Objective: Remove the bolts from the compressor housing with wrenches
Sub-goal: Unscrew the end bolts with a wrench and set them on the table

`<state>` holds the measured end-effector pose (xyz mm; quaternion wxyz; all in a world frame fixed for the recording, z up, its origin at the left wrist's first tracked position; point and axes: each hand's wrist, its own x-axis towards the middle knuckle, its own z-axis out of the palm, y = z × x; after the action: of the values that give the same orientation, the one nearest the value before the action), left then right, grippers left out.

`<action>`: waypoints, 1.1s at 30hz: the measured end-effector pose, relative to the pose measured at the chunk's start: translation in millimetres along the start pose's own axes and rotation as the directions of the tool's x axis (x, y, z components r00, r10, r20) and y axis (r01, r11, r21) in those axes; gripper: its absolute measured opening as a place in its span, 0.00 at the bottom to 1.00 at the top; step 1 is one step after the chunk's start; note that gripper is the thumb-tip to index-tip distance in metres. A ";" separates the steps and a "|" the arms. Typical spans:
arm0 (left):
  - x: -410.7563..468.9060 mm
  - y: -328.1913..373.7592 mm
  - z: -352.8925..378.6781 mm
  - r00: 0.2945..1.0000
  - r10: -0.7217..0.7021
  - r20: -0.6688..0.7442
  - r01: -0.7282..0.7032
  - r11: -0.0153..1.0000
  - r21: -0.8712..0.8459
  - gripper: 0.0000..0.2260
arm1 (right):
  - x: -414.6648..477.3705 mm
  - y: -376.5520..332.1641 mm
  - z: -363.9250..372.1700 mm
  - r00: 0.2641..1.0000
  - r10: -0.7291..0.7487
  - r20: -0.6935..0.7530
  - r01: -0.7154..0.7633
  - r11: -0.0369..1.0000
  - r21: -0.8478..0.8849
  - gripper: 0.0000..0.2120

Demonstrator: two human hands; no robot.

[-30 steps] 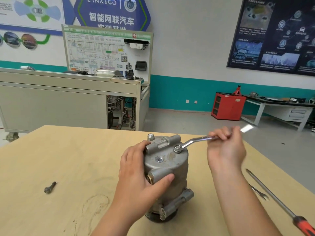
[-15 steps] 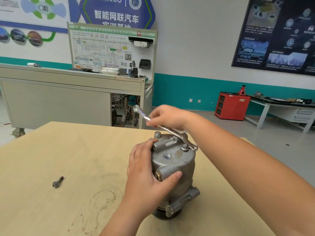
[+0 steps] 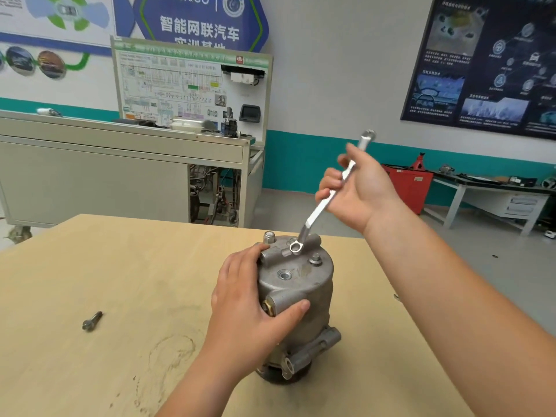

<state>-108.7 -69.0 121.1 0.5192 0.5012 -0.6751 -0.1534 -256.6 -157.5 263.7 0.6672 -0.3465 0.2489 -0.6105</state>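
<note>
A grey metal compressor housing (image 3: 304, 284) stands upright on the wooden table (image 3: 120, 281). My left hand (image 3: 252, 308) grips its left side, thumb across the front boss. My right hand (image 3: 358, 188) holds a silver ring wrench (image 3: 323, 206) tilted steeply, lifted off the bolts; its lower ring end hangs just above the housing's top. One bolt (image 3: 315, 259) stands raised at the top right of the housing, another bolt (image 3: 268, 237) at the top left rear. A loose removed bolt (image 3: 91, 321) lies on the table to the left.
The table's far edge runs behind the housing, with open floor beyond. A grey workbench (image 3: 120, 176) with a display board stands at the back left. A red cabinet (image 3: 409, 182) and a second bench (image 3: 496, 194) stand at the back right.
My right hand swung the wrench round on the right bolt, then lifted it off and tilted it up to the right. My left hand kept its hold on the housing.
</note>
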 end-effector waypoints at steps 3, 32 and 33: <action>-1.0 1.9 -1.8 1.000 0.008 0.002 -0.008 0.999 0.033 0.39 | -12.7 9.6 -25.1 0.985 -0.114 -0.128 0.134 0.978 0.159 0.17; 22.8 22.3 -7.7 0.947 0.171 0.273 -0.256 0.913 0.316 0.18 | 56.7 41.9 -26.1 0.975 0.095 -0.203 -0.152 0.946 -0.287 0.18; 22.9 21.3 -7.0 0.947 0.162 0.276 -0.250 0.914 0.320 0.17 | 59.8 47.3 -20.4 0.979 0.089 -0.185 -0.163 0.886 -0.433 0.15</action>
<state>-112.8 -76.3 152.0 0.3478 0.4885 -0.7995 -0.0349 -233.8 -219.1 219.9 0.5862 -0.4233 0.4568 -0.5182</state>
